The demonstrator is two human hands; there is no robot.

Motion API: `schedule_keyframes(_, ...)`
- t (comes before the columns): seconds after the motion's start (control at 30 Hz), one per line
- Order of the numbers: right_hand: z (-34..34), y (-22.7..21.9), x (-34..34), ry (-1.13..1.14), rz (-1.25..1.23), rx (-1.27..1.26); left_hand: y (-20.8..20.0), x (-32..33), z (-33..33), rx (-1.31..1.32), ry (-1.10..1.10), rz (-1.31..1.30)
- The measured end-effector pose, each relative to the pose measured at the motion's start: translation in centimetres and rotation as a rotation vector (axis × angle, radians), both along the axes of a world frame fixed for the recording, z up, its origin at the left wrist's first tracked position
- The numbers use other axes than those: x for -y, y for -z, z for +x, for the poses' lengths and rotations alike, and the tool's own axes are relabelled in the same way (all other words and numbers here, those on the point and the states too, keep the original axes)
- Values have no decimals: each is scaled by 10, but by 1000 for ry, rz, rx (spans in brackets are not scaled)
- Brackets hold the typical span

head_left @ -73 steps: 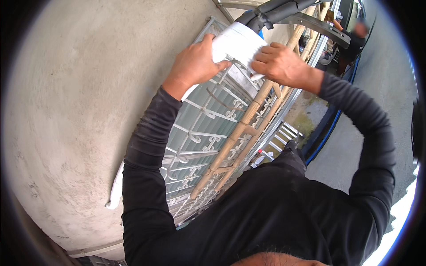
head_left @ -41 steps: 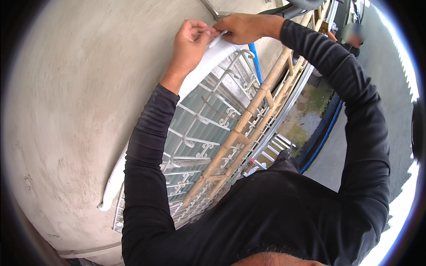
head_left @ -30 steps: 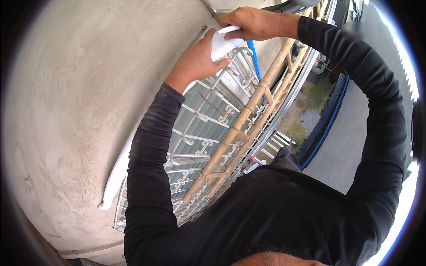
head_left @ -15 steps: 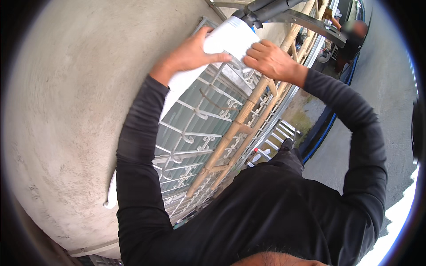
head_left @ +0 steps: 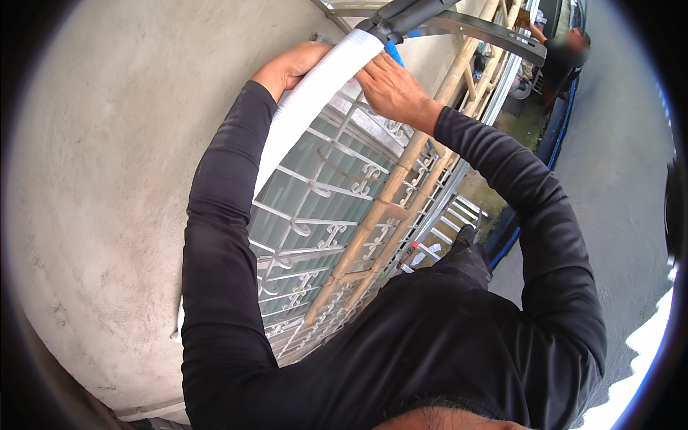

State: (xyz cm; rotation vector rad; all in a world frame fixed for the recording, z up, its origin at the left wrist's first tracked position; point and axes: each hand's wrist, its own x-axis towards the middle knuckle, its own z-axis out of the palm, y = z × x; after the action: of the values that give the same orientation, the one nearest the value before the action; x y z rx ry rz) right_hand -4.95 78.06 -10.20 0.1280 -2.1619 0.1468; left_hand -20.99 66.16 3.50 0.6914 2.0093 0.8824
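Observation:
A long white wrapping [head_left: 313,89] runs down from the dark padded pipes [head_left: 401,18] at the top, passing behind my left forearm. It now has a narrow, rounded, tube-like shape; whether a pipe lies inside is hidden. My left hand [head_left: 295,66] grips its wall-side edge, with the fingertips hidden behind it. On the other edge, just below the dark pipes, my right hand [head_left: 394,87] presses its closed fingers to the wrapping, tips partly out of sight. A bit of blue material [head_left: 393,53] shows beside the right fingers.
A plastered wall [head_left: 122,158] fills the left. Below my hands are a white window grille [head_left: 308,208] and bamboo poles [head_left: 390,190]. A metal bracket [head_left: 494,36] crosses the top. Far below stand a ladder [head_left: 459,215] and another person [head_left: 562,68] at the upper right.
The white wrapping was spread as a wide flap between my hands; now it is closed into a narrow tube. My right hand moved left and up against it, and my left fingers went behind it.

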Motion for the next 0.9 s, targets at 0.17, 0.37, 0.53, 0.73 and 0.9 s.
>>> schedule_keyframes(0.17,44,-67,-24,-116,-190,274,-8,-6,4,-208,-106,50)
schedule_keyframes(0.37,0,-133,-58,-345,-75,20,-17,5,57,-613,-30,433)
schedule_keyframes(0.53,-3,-137,-78,-448,-1,503,-32,18,80,-457,-30,689)
schedule_keyframes(0.73,9,-143,-98,-545,381,42,-25,29,92,-919,276,194)
schedule_keyframes(0.9,19,-158,-94,-560,62,431,-16,12,93,-1173,342,-116)
